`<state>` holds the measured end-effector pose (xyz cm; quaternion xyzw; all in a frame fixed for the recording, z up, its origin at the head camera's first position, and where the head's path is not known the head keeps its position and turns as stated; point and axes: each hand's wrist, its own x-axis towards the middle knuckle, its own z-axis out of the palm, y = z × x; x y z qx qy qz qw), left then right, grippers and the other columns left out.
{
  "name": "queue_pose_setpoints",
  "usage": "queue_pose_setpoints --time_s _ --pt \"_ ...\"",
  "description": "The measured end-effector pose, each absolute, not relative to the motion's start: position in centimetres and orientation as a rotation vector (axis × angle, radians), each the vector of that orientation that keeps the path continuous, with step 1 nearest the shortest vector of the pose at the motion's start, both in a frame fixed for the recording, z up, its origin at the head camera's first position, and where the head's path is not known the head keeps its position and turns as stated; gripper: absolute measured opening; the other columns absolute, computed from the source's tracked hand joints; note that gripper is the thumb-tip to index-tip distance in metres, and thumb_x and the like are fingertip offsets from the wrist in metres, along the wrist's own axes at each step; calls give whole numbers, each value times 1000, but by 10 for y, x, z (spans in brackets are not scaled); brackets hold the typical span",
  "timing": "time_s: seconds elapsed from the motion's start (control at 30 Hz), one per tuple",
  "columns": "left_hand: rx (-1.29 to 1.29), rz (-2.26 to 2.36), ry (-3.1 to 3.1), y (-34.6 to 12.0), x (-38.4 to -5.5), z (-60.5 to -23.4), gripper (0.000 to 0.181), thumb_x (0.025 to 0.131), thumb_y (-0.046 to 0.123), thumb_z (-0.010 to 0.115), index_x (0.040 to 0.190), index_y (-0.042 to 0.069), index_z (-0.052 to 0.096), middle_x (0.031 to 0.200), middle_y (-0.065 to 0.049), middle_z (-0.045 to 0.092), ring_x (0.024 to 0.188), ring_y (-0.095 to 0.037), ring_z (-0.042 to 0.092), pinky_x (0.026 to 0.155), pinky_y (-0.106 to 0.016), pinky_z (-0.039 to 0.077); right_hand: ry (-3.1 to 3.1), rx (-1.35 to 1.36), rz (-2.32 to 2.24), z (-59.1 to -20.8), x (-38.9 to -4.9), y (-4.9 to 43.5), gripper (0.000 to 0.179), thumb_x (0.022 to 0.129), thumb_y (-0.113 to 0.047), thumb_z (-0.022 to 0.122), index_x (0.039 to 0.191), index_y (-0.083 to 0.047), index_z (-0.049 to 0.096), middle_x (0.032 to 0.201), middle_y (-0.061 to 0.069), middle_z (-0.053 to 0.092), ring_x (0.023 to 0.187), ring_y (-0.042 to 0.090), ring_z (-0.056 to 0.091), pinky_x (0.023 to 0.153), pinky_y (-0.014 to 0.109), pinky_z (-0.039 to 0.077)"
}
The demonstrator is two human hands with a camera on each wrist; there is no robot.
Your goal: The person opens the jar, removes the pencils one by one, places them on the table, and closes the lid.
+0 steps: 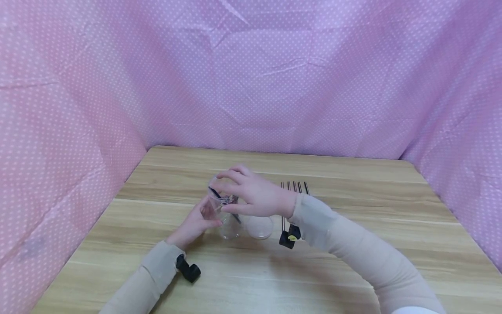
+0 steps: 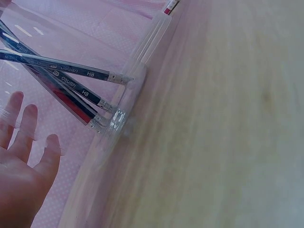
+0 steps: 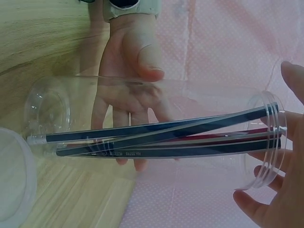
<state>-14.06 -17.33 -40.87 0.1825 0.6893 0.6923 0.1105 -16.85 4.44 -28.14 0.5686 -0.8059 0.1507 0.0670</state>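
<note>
Head view: the left hand (image 1: 196, 221) is clamped on a clear jar (image 1: 230, 229), its thumb and fingers on either side of the wall; the jar stands just right of that palm, base on the wooden table (image 1: 235, 285). Above it, the right hand (image 1: 255, 192) hangs over the mouth with fingers spread apart around the rim; whether they touch it I cannot tell. Inside the jar, below the right fingers and beside the left palm, dark pencils (image 3: 213, 150) and a red pencil (image 3: 228, 135) lean across one another. Under the right hand, just beside the jar's base, lies a round clear lid (image 1: 259, 227). Farther right, partly covered by the right wrist, is a row of thin sticks (image 1: 294, 186). Beyond both hands hangs a pink dotted curtain (image 1: 259, 87).
</note>
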Motion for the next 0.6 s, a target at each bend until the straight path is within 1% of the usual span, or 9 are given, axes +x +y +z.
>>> queue_pose_setpoints --time_s 0.23,0.27,0.33,0.37,0.43,0.5,0.57,0.6 --pt "537 2021 2050 -174 -143 -412 78 79 -9 62 146 4 25 153 -20 26 125 9 36 116 -56 11 -2468 1705 432 -283 -167 44 54 95 -40 53 142 -16 43 143 6 42 131 23 34 109 38 37" --pt "538 2016 2058 -174 -143 -412 78 79 -9 62 146 4 26 153 -19 27 125 9 37 116 -54 13 -2475 1703 428 -283 -166 44 55 95 -40 53 142 -16 43 143 6 42 131 23 34 109 38 37" --pt "541 2008 2072 -174 -143 -412 77 79 -8 63 146 5 27 152 -18 28 125 8 37 116 -44 20 -2486 1699 417 -282 -166 43 55 95 -41 52 143 -16 42 144 5 41 131 23 34 109 38 37" --pt "540 2008 2072 -173 -142 -412 77 79 -8 63 146 5 27 152 -18 28 125 8 38 116 -43 21 -2488 1698 414 -282 -165 43 55 95 -41 52 143 -16 42 144 5 41 131 23 34 109 38 38" --pt "530 2004 2076 -173 -141 -411 77 79 -8 63 146 6 27 153 -17 29 126 8 38 113 -31 26 -2488 1697 405 -282 -165 43 55 95 -41 52 143 -16 42 143 5 42 131 22 34 109 38 38" --pt "506 2004 2073 -172 -139 -410 78 79 -8 62 146 8 27 152 -13 30 125 8 38 108 -20 29 -2487 1697 399 -281 -165 42 55 95 -41 52 143 -16 42 143 5 42 131 22 34 109 37 37" --pt "503 2009 2073 -172 -139 -410 78 79 -8 62 146 10 28 151 -8 33 125 9 38 106 -17 30 -2488 1698 398 -281 -164 42 55 95 -41 52 143 -16 42 142 4 43 130 22 34 109 37 37" --pt "511 2008 2081 -173 -138 -411 77 79 -8 63 146 11 30 149 -3 36 125 8 38 102 -13 31 -2490 1696 393 -281 -164 42 55 95 -41 52 143 -16 42 141 4 43 130 22 34 109 36 37"
